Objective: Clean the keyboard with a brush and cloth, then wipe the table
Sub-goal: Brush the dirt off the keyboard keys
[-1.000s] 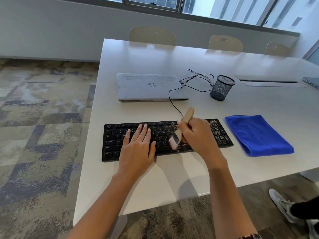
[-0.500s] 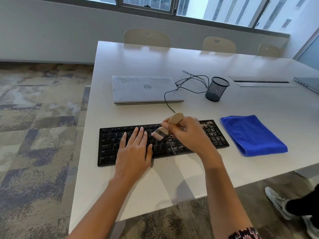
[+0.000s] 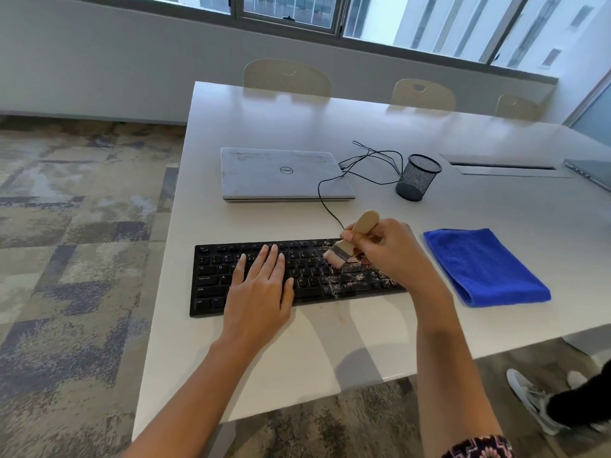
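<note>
A: Item one, the keyboard?
B: Black keyboard (image 3: 215,282), centre of the frame, flat on the white table (image 3: 330,352) near its front edge. Pale specks (image 3: 355,278) lie scattered over the right-hand keys.

A: Item two, the brush?
B: Wooden-handled brush (image 3: 345,249), just right of centre. Its handle tilts up and away, and its bristles are down on the upper key rows.

A: Hands?
B: The right hand (image 3: 386,252) has fingers curled round the brush handle, gripping it. The left hand (image 3: 258,285) lies flat with straight fingers, palm down on the keys at the keyboard's middle, holding nothing.

A: Item three, the cloth?
B: Blue cloth (image 3: 482,266), folded, right of the keyboard and just beside it. Neither hand touches it.

A: Remainder?
B: A closed grey laptop (image 3: 284,173) sits above the keyboard. A black cable (image 3: 327,206) runs from the keyboard's back edge past the laptop. A black mesh cup (image 3: 417,177) stands upright to the right of the laptop. Three chair backs (image 3: 287,77) line the far table edge. A grey shoe (image 3: 532,398) is on the floor, lower right.
</note>
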`<action>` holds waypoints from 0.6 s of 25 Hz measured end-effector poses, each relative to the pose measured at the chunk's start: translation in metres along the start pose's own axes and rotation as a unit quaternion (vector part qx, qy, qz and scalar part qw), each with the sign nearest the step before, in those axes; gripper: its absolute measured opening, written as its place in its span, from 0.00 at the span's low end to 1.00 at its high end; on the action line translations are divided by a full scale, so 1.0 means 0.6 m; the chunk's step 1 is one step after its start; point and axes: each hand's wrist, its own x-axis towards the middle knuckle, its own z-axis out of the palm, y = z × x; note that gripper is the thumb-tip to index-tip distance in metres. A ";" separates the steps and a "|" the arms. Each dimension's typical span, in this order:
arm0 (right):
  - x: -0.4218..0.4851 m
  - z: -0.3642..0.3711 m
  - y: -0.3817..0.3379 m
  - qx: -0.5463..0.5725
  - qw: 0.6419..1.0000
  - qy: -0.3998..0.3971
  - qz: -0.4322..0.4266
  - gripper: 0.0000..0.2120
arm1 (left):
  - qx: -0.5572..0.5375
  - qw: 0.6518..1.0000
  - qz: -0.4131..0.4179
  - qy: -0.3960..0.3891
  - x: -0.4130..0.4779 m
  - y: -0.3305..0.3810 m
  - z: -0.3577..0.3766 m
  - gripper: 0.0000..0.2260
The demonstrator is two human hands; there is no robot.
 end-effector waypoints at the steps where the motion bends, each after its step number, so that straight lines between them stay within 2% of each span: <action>1: 0.000 0.009 -0.005 0.019 1.000 0.020 -0.009 0.07 | 0.001 1.000 -0.001 -0.003 0.000 0.001 0.000 0.24; 5: -0.006 0.058 -0.021 0.017 0.997 0.051 -0.052 0.07 | -0.001 1.000 0.001 -0.005 -0.001 -0.001 0.000 0.24; 10: -0.015 0.062 -0.009 -0.063 0.998 0.008 -0.022 0.20 | 0.003 1.000 0.004 -0.011 -0.001 -0.001 -0.001 0.24; 13: -0.020 0.043 -0.004 -0.064 0.998 -0.003 -0.018 0.20 | 0.005 1.000 0.004 -0.012 -0.001 0.000 -0.002 0.24; 15: -0.019 0.040 -0.003 -0.035 0.998 0.032 -0.029 0.19 | 0.005 1.000 0.004 -0.014 -0.001 0.000 -0.002 0.24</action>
